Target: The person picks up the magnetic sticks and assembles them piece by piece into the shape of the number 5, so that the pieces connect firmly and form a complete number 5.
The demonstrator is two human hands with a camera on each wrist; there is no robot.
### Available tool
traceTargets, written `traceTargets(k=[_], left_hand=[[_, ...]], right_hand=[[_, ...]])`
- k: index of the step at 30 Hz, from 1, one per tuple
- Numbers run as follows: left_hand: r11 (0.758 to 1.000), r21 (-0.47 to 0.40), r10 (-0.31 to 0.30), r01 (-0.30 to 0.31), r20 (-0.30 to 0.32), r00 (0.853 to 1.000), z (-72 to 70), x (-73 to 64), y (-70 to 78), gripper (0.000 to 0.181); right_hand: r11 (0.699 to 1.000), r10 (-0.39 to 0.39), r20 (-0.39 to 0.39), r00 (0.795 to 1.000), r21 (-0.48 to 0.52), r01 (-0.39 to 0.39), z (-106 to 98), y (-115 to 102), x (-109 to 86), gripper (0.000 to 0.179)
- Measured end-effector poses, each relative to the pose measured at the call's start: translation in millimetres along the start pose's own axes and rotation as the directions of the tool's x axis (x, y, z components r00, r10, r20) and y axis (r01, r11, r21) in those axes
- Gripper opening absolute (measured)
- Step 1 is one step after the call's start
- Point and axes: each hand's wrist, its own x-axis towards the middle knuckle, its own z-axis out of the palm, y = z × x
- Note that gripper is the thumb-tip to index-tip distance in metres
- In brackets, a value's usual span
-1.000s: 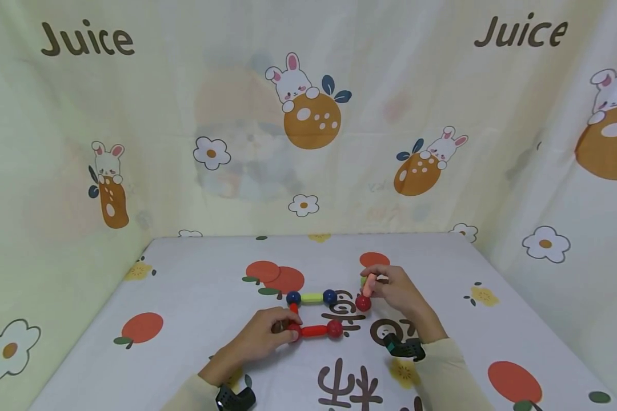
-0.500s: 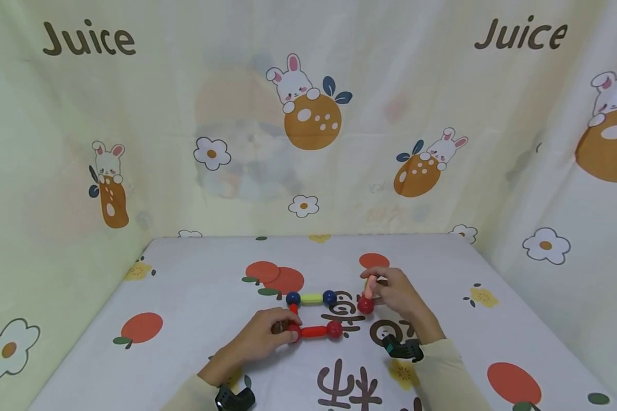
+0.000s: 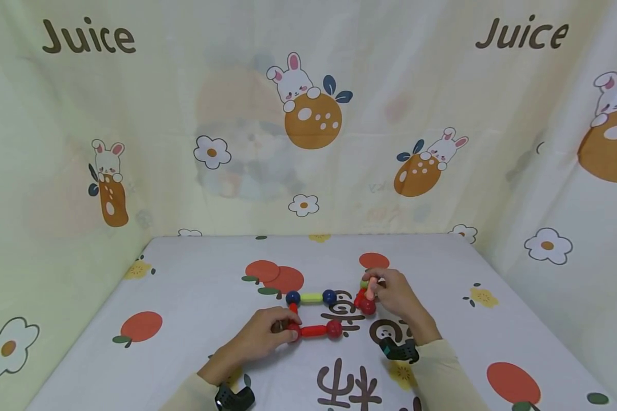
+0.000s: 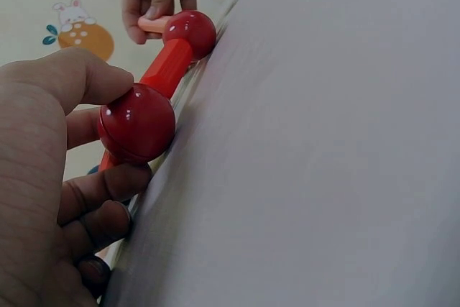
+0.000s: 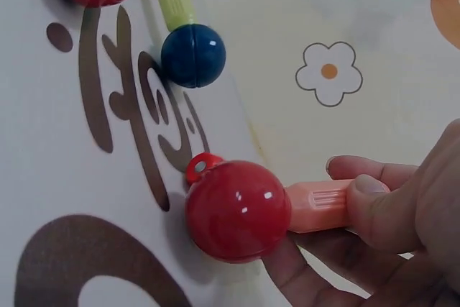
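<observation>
In the head view my left hand (image 3: 267, 328) rests at the near left corner of a shape of rods and balls. Its thumb and fingers pinch a red ball (image 4: 136, 124) joined to a red rod (image 4: 167, 68) with another red ball (image 4: 190, 34) beyond. A yellow-green rod (image 3: 311, 298) between two blue balls forms the far side. To the right, my right hand (image 3: 397, 294) pinches a salmon-pink magnetic rod (image 5: 320, 206) whose end meets a red ball (image 5: 237, 213). Beside that ball shows a red rod end (image 5: 203, 167) with a grey tip; the rest of it is hidden.
A white cloth (image 3: 195, 268) printed with fruit and brown lettering covers the table. Behind it hangs a cream curtain (image 3: 247, 217) with rabbit prints. Dark bands with small devices sit on both wrists.
The right hand has lowered slightly, and its salmon-pink rod and red ball have shifted a little nearer and to the right. A red rod now shows beside that ball. The left hand stays put.
</observation>
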Motion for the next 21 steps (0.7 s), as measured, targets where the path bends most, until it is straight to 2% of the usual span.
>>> traceTargets(k=[5, 13, 21], left_hand=[[1.000, 0.001, 0.002, -0.002, 0.000, 1.000, 0.3, 0.1, -0.6, 0.022], [1.000, 0.000, 0.000, 0.000, 0.004, 1.000, 0.9, 0.1, -1.2, 0.022], [1.000, 0.004, 0.013, -0.012, -0.004, 1.000, 0.6, 0.3, -2.1, 0.021]], right_hand=[[1.000, -0.009, -0.020, 1.000, -0.016, 0.009, 0.9, 5.5, -0.3, 0.018], [0.995, 0.038, -0.079, 0.996, -0.091, -0.045, -0.3, 12.3, -0.3, 0.019], [0.998, -0.024, -0.137, 0.990, -0.063, 0.015, -10.4, 11.9, 0.8, 0.019]])
